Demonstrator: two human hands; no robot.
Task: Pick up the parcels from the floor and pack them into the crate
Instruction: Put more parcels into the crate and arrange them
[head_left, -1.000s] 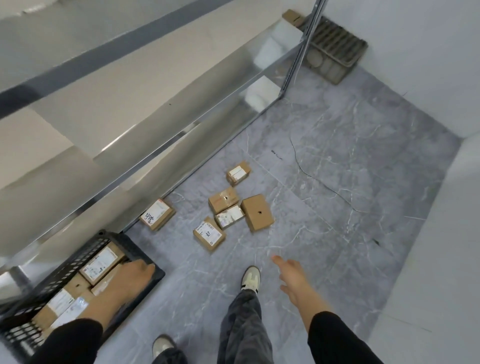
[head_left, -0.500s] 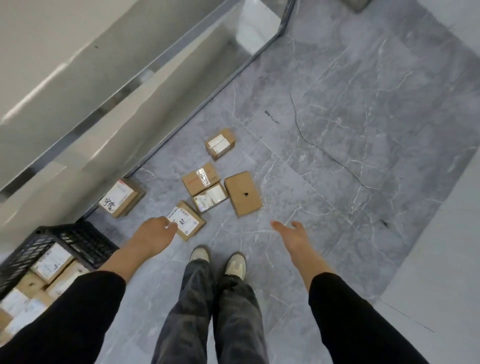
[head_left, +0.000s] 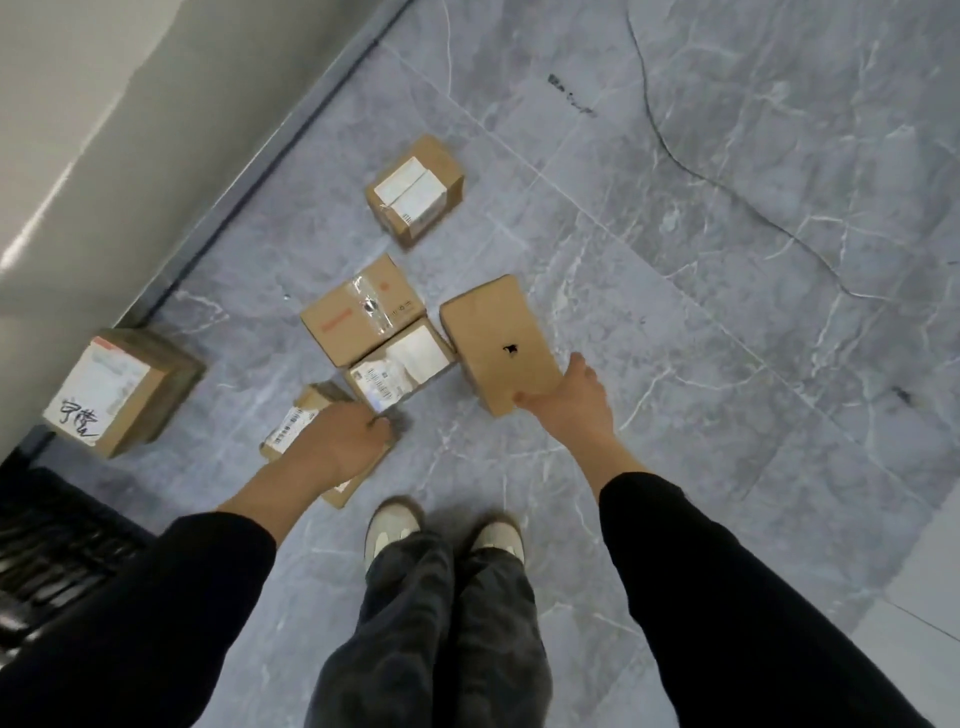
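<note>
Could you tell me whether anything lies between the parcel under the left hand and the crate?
Nothing visible does: bare floor separates that parcel, under the left hand, from the crate; the handwritten-label parcel sits aside, by the wall.

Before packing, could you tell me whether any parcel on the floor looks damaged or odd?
The plain brown cardboard parcel gripped by the right hand has a small black mark on top; puncture or stain, I cannot tell.

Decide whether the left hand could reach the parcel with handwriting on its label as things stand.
Probably yes: bare floor lies between the left hand and the handwritten parcel, though that hand grips a nearer parcel.
</note>
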